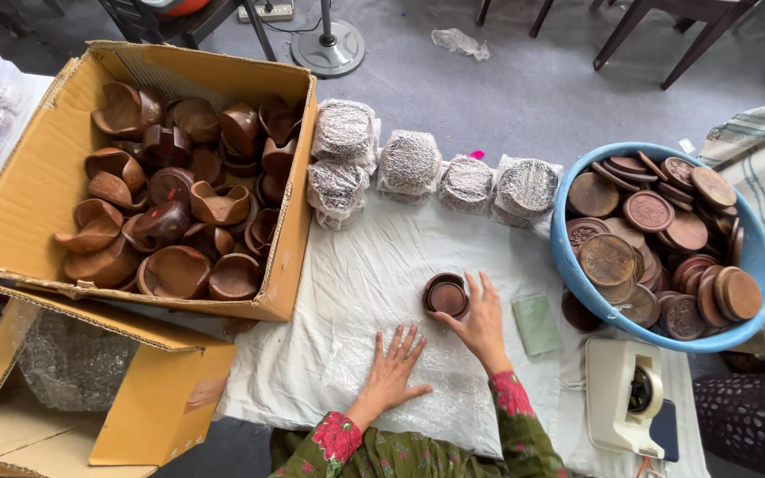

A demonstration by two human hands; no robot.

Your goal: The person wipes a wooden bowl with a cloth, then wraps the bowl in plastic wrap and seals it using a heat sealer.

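Round dark wooden bowl (pixel 446 295) upright on bubble wrap (pixel 400 292).

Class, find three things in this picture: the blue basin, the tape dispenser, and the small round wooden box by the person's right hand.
Blue basin (pixel 567 258), head view, on its bare left rim.
Tape dispenser (pixel 611 398), head view, on its cream body.
Wooden box (pixel 446 296), head view, on its dark inner middle.

On the surface (pixel 356 265), the box of bowls (pixel 148 173) sat at the left edge and the basin of lids (pixel 661 243) at the right. Wrapped bundles (pixel 436 168) lined the far edge between them. A small round box (pixel 446 295) lay mid-surface, the tape dispenser (pixel 622 394) at the near right corner.
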